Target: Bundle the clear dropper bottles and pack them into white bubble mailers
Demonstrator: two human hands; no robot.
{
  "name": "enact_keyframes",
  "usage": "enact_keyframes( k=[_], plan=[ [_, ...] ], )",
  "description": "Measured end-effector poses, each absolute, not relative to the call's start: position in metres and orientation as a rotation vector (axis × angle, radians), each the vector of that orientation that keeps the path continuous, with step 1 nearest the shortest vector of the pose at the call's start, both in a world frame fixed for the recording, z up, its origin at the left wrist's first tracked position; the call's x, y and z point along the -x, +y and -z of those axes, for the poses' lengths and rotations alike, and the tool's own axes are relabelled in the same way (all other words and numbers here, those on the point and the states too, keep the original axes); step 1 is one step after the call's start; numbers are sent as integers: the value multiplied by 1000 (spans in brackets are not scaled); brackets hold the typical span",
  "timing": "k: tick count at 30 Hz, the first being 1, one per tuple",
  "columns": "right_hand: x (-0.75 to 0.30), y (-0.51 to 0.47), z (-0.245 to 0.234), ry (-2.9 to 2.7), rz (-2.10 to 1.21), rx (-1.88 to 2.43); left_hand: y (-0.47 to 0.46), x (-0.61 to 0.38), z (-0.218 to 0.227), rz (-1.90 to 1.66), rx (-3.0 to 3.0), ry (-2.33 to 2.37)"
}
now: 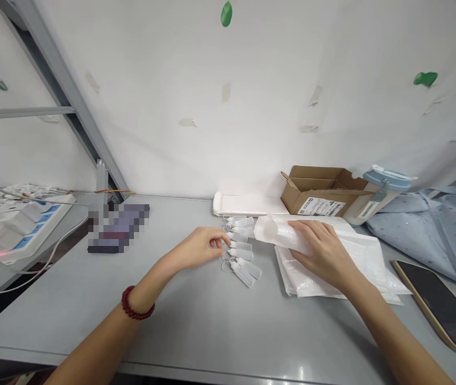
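Several small translucent plastic bottles with white caps and thin ring loops (244, 271) lie in a column on the grey table. At their capped ends is my left hand (206, 247), its fingers curled into a pinch. Whatever those fingertips may hold is too small to make out. My right hand (322, 248) grips a white padded envelope (273, 232), thumb below and fingers on top, with the envelope's mouth gaping toward the bottles. Beneath it lies a stack of more white padded envelopes (366, 259).
Behind the envelopes stand an open cardboard box (324, 190) and a blue-lidded cup (380, 195). A flat white package (247, 205) rests by the wall. Rightward are a phone (444, 307) and a blue patterned cloth (424, 235). Leftward sit a blurred-out item (121, 227) and a power strip with cables (31, 232).
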State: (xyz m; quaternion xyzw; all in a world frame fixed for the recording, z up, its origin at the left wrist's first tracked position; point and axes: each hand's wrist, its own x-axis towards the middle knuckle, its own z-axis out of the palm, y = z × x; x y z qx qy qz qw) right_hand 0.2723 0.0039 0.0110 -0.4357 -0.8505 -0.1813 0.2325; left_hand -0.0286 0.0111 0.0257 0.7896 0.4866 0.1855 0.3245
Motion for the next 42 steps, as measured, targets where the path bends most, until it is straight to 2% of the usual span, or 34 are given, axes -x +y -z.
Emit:
enact_keyframes(
  k=[7,11,18,24,38,42],
  plan=[
    [-270,4,-9,-2358,505,1191,6,18,-7,-444,-2155,1158],
    [-270,3,-10,-2357,502,1193,5,16,-14,-516,-2094,1133],
    [-266,1,-9,-2354,481,1193,7,25,-40,-854,-1671,1090],
    [-261,-3,-11,-2354,455,1156,7,22,-37,-1090,-1481,1098],
    [-251,-9,-9,-2369,416,1121,-2,12,-39,-937,-1529,890],
    [-246,-14,-12,-2402,351,1033,-4,4,-32,-1015,-1586,891]
  ],
)
